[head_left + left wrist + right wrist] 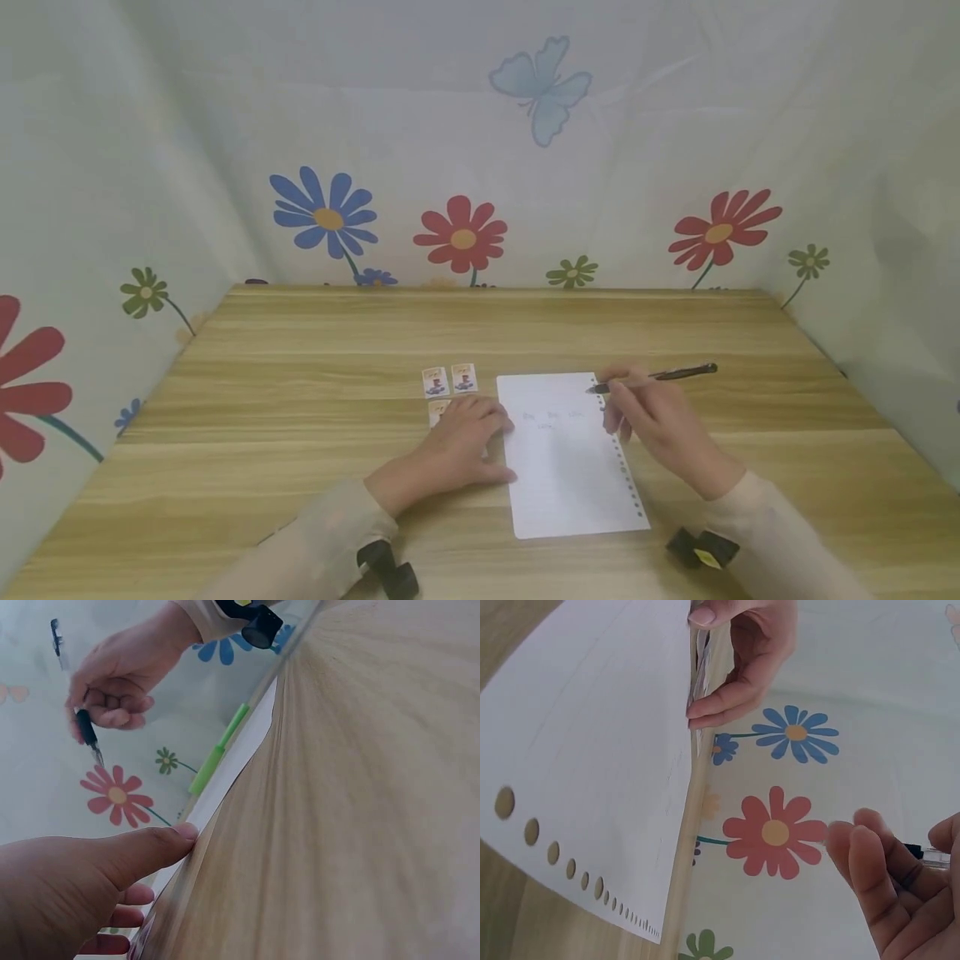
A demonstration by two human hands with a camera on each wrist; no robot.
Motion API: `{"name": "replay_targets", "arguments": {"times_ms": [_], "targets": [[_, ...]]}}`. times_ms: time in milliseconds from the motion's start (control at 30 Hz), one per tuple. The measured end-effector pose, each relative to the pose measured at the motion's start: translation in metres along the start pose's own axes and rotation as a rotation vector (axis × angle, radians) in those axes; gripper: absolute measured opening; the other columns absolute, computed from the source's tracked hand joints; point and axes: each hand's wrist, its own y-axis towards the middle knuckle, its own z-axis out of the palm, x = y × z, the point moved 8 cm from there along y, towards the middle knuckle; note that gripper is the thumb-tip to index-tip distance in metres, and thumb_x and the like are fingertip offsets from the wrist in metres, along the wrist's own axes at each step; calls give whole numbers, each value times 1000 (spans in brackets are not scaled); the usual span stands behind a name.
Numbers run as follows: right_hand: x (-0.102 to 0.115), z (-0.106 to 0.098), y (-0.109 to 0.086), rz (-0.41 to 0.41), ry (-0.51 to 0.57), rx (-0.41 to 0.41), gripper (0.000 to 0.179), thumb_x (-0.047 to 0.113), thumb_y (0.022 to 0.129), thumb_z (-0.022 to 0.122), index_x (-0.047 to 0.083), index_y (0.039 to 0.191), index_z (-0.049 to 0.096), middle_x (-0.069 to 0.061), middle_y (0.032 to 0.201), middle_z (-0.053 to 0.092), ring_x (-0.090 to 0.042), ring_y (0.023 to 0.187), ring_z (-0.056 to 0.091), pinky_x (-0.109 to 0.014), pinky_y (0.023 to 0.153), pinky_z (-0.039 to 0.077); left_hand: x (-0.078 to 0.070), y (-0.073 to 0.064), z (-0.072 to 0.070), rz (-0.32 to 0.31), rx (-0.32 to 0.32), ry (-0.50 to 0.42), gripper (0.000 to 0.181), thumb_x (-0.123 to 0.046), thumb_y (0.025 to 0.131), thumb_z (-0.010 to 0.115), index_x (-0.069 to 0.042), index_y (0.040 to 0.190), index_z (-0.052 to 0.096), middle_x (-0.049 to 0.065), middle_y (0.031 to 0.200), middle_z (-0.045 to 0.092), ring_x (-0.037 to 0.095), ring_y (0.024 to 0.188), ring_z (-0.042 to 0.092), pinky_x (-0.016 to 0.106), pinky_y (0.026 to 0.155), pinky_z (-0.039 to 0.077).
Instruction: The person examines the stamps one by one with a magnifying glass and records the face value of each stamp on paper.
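Observation:
My right hand (660, 421) pinches a black-and-clear pen (682, 372), its tip over the upper right of a sheet of paper (577, 483). In the left wrist view that pen (88, 731) points downward, held clear above the table. The white sheet has punched holes along its right side and a few small written marks in its upper half. My left hand (457, 442) rests at the sheet's left edge, with thumb and fingers spread along it. Beneath that hand a small picture card (438, 410) is partly covered. Beyond it lie two more picture cards (434, 382), side by side.
A wooden table (300, 350) reaches back to a flower-printed curtain (637, 150). A slim bright green thing (217, 754) shows past the sheet in the left wrist view. Black devices (390, 571) are worn on both wrists.

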Motion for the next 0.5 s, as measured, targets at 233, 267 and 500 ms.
{"name": "replay_targets", "arguments": {"times_ms": [233, 267, 500], "targets": [[-4, 18, 3, 64, 130, 69, 31, 14, 102, 45, 1, 89, 69, -10, 95, 65, -5, 60, 61, -22, 53, 54, 1, 1, 1, -2, 2, 8, 61, -51, 74, 76, -11, 118, 64, 5, 127, 59, 24, 125, 47, 45, 114, 31], [-5, 21, 3, 74, 162, 77, 31, 14, 102, 45, 0, 88, 69, -12, 97, 65, -7, 63, 62, -22, 53, 55, 1, 1, 0, -1, 1, 7, 61, -51, 74, 76, -11, 118, 64, 6, 127, 59, 25, 125, 47, 45, 114, 31], [-10, 36, 5, 141, 340, 84, 13, 10, 97, 54, -1, 98, 61, -12, 82, 63, -23, 66, 63, -28, 49, 55, 1, 1, 1, -7, 6, 0, 60, -50, 74, 76, -11, 118, 64, 6, 127, 59, 26, 126, 47, 46, 115, 30]]}}
